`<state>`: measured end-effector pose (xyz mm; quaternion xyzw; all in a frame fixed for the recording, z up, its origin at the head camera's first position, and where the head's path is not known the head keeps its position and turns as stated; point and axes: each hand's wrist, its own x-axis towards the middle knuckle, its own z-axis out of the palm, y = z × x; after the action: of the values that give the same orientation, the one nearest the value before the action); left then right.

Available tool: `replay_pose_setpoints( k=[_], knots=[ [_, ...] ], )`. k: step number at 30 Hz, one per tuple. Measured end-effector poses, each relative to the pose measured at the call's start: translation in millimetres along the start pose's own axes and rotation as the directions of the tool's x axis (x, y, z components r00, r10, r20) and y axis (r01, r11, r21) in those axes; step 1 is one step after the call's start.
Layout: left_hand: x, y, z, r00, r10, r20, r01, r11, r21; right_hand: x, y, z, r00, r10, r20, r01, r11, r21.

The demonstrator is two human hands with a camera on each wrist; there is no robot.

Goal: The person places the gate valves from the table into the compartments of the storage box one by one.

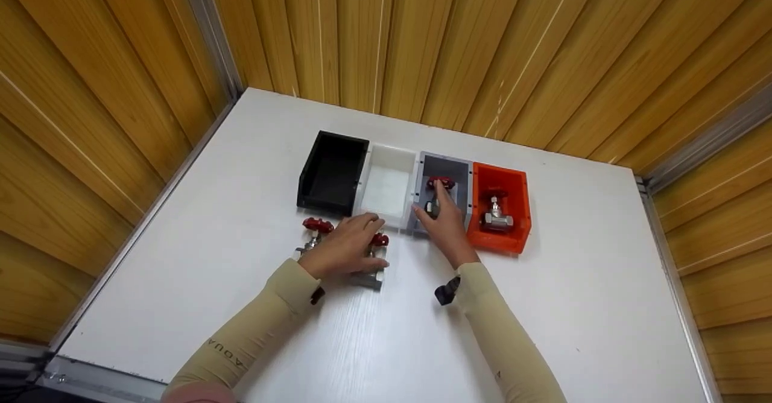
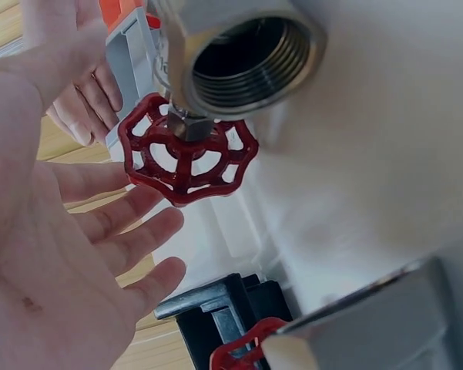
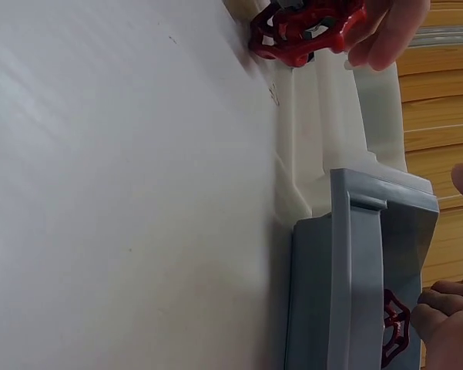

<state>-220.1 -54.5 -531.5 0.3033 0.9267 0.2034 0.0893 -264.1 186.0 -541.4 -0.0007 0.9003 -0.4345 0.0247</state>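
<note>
My left hand (image 1: 347, 249) is over the table beside a metal valve with a red handwheel (image 2: 185, 158). In the left wrist view its fingers are spread and loosely bent, close against the wheel's rim without wrapping round it. A second valve, with its own red handwheel (image 1: 318, 225), stands just left of that hand. My right hand (image 1: 447, 225) reaches into the grey bin (image 1: 428, 165), above another valve whose red handwheel (image 3: 395, 330) shows inside. Thumb and fingers there are apart, and the fingertips are at the wheel. The hand hides part of this valve's body.
The grey bin stands in a row with a black bin (image 1: 333, 168), a white bin (image 1: 389, 180) and an orange bin (image 1: 520, 201). One more red-wheeled valve (image 1: 497, 217) is in the orange bin. Wood-patterned walls (image 1: 374, 41) enclose the white table (image 1: 603, 306).
</note>
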Motion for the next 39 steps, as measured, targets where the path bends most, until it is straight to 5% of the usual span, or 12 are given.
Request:
replay_pose_setpoints(
  k=[27,39],
  knots=[
    [-9.2,-4.3,13.0,0.995,-0.058,0.083,0.063,0.996,-0.064,5.8,-1,15,1.000,0.008,0.028,-0.007,1.000,-0.024],
    [-10.3,-6.0,16.5,0.999,0.011,0.030,-0.011,1.000,0.009,9.2,-5,21,1.000,-0.010,0.019,0.010,0.999,-0.037]
  ],
)
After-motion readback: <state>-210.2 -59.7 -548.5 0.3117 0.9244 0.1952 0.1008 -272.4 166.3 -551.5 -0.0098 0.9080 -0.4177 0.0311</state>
